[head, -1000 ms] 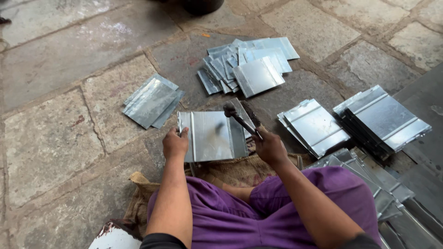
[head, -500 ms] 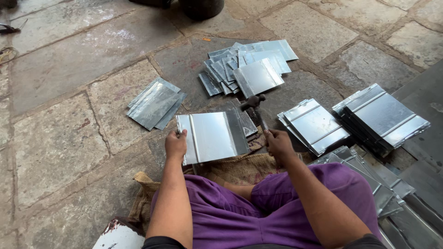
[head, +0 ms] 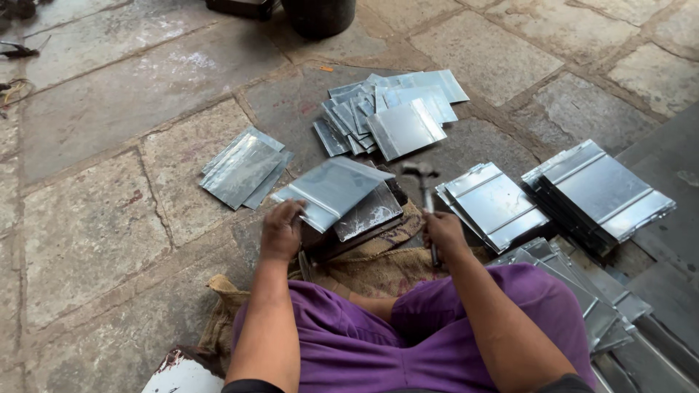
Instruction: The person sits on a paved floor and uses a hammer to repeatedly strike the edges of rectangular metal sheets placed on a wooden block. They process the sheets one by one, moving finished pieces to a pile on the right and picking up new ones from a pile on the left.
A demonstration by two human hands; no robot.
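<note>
- Grey stone-slab floor (head: 87, 233) with dark joints, filling the scene from near to far.
- Purple-trousered lap (head: 408, 342) at the near edge, knees spread over a brown burlap sack (head: 364, 266) laid flat on the slabs.
- Tall stack of ribbed, shiny sheet-metal panels (head: 604, 189) at the right, long axis running from near right to far left.
- Lower stack of similar ribbed panels (head: 491, 204) just left of it, lying the same way.
- Loose fan of flat silver sheets (head: 397, 109) farther off, centre, overlapping one another at mixed angles.
- Small pile of flat silver sheets (head: 244, 166) at the left, well apart from the fan.
- More folded metal strips (head: 582, 291) heaped at the near right, beside the right knee.
- Black round bucket (head: 320, 14) at the far edge, only its lower part in view; contents hidden.
- Bright rectangular metal sheet (head: 331, 191) in the centre, tilted up off a dark block (head: 364, 233) with another sheet on it; long axis running left-near to right-far, raised corner pointing far right.
- Left hand (head: 282, 231) closed on the near left edge of that sheet, fingers wrapped over the rim.
- Right hand (head: 443, 231) closed around the handle of a dark steel hammer (head: 424, 182), handle running near to far, head at the far end, above the floor between block and lower stack.
</note>
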